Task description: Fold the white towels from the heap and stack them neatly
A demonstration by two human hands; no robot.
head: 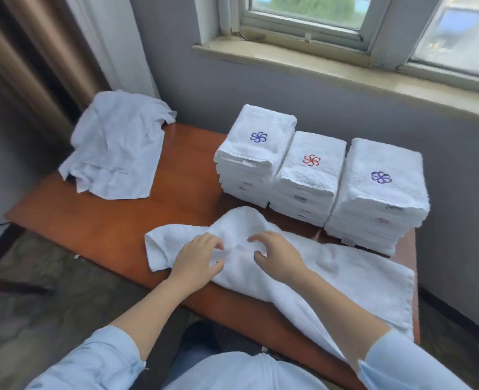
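Presently, the left grip (196,257) pinches a fold of the crumpled towel (345,277) at 6 o'clock on the bench (106,229); the right grip (277,254) claws the cloth, hold uncertain. Risk: the edge overhanging toward 5 o'clock may drag it off; a wide sweep could topple the 3 folded stacks (308,175) at 1 o'clock.

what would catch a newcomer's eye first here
Three neat stacks of folded white towels stand at the far right of the table, topped with blue, red and purple pinwheel logos. In front a rumpled towel lies spread, the left hand and right hand on it with curled fingers. A crumpled heap sits at the far left corner.
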